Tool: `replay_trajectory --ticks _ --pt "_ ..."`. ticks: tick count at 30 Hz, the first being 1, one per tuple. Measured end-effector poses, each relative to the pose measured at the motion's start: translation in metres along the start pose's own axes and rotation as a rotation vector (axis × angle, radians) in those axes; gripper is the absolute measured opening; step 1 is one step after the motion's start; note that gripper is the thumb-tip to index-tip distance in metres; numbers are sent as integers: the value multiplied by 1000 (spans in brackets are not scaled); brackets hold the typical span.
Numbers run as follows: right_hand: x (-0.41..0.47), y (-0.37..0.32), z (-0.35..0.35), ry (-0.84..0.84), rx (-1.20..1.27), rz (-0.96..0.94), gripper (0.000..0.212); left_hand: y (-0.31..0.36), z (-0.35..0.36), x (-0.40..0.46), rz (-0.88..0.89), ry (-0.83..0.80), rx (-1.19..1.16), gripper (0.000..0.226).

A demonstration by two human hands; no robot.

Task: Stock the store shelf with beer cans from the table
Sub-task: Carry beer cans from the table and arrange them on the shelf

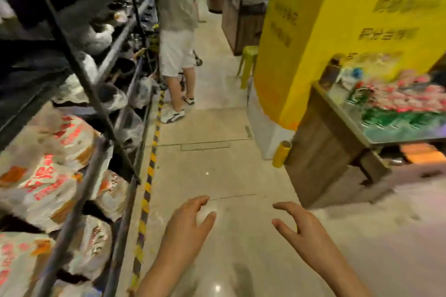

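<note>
Both your hands empty: left hand and right hand loosely spread over floor. Beer cans blurred on counter at 2 o'clock. Shelf at 9 o'clock. Risk: bystander at 12 o'clock crowds aisle; bump likely when carrying.

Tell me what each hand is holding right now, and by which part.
Nothing is held. The left hand and the right hand both hang over the bare floor with fingers loosely spread, no grip on anything.
</note>
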State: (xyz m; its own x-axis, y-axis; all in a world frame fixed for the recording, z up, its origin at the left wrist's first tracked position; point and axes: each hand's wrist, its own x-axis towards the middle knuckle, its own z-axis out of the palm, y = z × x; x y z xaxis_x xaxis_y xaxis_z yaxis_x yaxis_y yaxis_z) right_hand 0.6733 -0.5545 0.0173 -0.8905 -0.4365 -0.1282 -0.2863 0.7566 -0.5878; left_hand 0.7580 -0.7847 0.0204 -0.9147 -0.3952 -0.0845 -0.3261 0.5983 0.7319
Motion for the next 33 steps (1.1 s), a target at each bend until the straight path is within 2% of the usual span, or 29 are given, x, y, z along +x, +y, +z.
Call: replay_trajectory --ticks 5,11,17,24,33 --pt "-84 115 -75 164 22 310 31 94 111 1 140 -223 -54 40" --pt "-134 209 -133 336 107 500 34 176 200 8 287 -405 -14 41" --pt "-94 269 -187 366 163 492 42 246 260 58 321 -436 39 45" --pt "-17 344 -289 342 102 434 42 342 348 143 302 -447 71 45" --pt "6 479 -373 498 171 537 34 494 475 204 497 -552 67 43"
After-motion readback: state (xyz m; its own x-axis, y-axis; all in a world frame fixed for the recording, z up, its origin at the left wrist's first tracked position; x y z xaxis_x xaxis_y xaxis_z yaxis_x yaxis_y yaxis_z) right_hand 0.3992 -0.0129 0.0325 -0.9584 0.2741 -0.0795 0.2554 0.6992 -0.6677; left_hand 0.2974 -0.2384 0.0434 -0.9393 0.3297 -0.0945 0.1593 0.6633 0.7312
